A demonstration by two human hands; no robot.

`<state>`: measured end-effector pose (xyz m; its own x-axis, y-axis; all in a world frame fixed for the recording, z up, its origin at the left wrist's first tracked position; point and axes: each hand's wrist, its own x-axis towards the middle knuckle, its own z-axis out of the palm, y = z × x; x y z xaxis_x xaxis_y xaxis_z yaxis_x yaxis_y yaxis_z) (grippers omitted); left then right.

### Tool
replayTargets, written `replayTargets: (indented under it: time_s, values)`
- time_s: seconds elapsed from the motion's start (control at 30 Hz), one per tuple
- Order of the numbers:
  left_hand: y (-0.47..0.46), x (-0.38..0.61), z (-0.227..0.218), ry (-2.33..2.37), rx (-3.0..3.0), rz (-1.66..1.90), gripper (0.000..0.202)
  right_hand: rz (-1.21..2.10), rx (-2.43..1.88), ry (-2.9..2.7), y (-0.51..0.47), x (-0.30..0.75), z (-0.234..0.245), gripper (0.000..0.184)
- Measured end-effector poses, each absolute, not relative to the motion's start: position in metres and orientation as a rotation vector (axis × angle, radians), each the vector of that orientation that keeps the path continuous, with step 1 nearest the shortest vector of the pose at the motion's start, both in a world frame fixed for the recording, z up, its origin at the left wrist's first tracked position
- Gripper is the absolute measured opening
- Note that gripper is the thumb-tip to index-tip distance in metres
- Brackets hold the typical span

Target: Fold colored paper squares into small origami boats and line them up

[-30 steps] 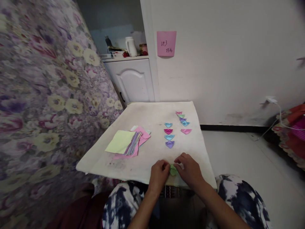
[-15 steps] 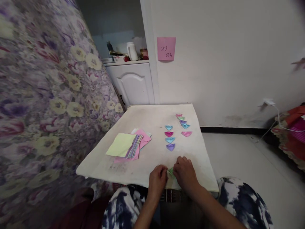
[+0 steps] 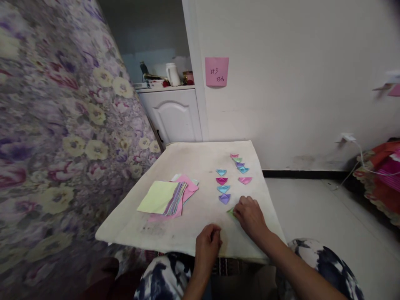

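Observation:
My right hand (image 3: 251, 216) pinches a small green folded paper piece (image 3: 230, 211) at its right side, just above the white-covered table (image 3: 200, 227). Its fingers cover part of the paper. Close to the near edge rests my left hand (image 3: 207, 245), fingers curled together and nothing showing in them. Beyond the right hand, a column of finished folded papers includes a purple one (image 3: 224, 198), a lower blue one (image 3: 223, 189), a magenta one (image 3: 221, 181) and an upper blue one (image 3: 221, 172). A pink folded paper (image 3: 245, 180) lies to their right.
On the left of the table, a pale yellow sheet (image 3: 158, 198) tops a stack of coloured paper squares, with pink sheets (image 3: 189, 188) underneath. Several overlapping folded papers (image 3: 240, 165) lie at the far right. A floral curtain (image 3: 75, 146) hangs along the left side.
My right hand has moved forward, carrying the green folded paper away from my left hand. The left hand has let go of it and stays near the table's edge.

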<state>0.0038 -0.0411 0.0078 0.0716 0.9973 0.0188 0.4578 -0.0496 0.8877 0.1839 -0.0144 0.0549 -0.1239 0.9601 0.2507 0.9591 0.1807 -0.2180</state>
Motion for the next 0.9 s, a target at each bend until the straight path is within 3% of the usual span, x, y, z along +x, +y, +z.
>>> replayTargets:
  time_s: [0.43,0.67,0.9]
  values:
    - [-0.04,0.002,-0.004,1.471,1.536,0.929,0.018,-0.045,-1.983,-2.098,0.061,0.22,0.045,0.021]
    - [-0.038,0.003,0.0,1.486,1.527,0.892,0.02,0.03,-1.941,-2.065,0.069,0.22,0.032,0.017]
    - [-0.038,-0.001,-0.007,1.391,1.376,0.915,0.02,0.099,-1.845,-1.948,0.052,0.237,0.051,0.022]
